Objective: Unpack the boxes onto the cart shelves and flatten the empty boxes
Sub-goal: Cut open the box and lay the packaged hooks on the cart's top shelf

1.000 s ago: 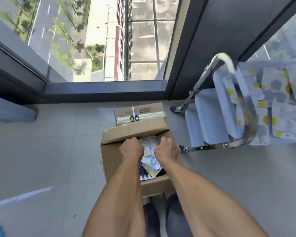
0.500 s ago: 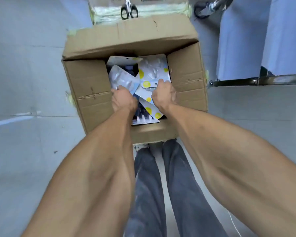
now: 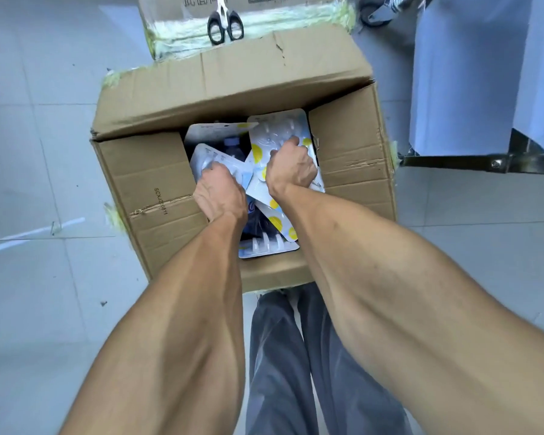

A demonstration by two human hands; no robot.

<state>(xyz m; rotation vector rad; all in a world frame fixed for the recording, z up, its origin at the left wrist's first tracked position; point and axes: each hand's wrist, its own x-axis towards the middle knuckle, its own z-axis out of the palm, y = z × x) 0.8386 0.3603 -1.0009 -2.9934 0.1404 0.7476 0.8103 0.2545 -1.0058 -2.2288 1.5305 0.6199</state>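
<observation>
While both hands reach down into the open cardboard box, the left hand's fingers curl onto a white blister pack, gripping it. At 3 o'clock of it, the right hand closes its fingers on a yellow-dotted blister pack standing tilted against the box's right wall. More packs lie jumbled beneath both wrists. The box sits on the tiled floor, flaps folded outward. At 12 o'clock, touching its far flap, a second taped box carries black-handled scissors. At 2 o'clock stands the cart, draped in pale blue sheeting. Grey trousers show at 6 o'clock.
</observation>
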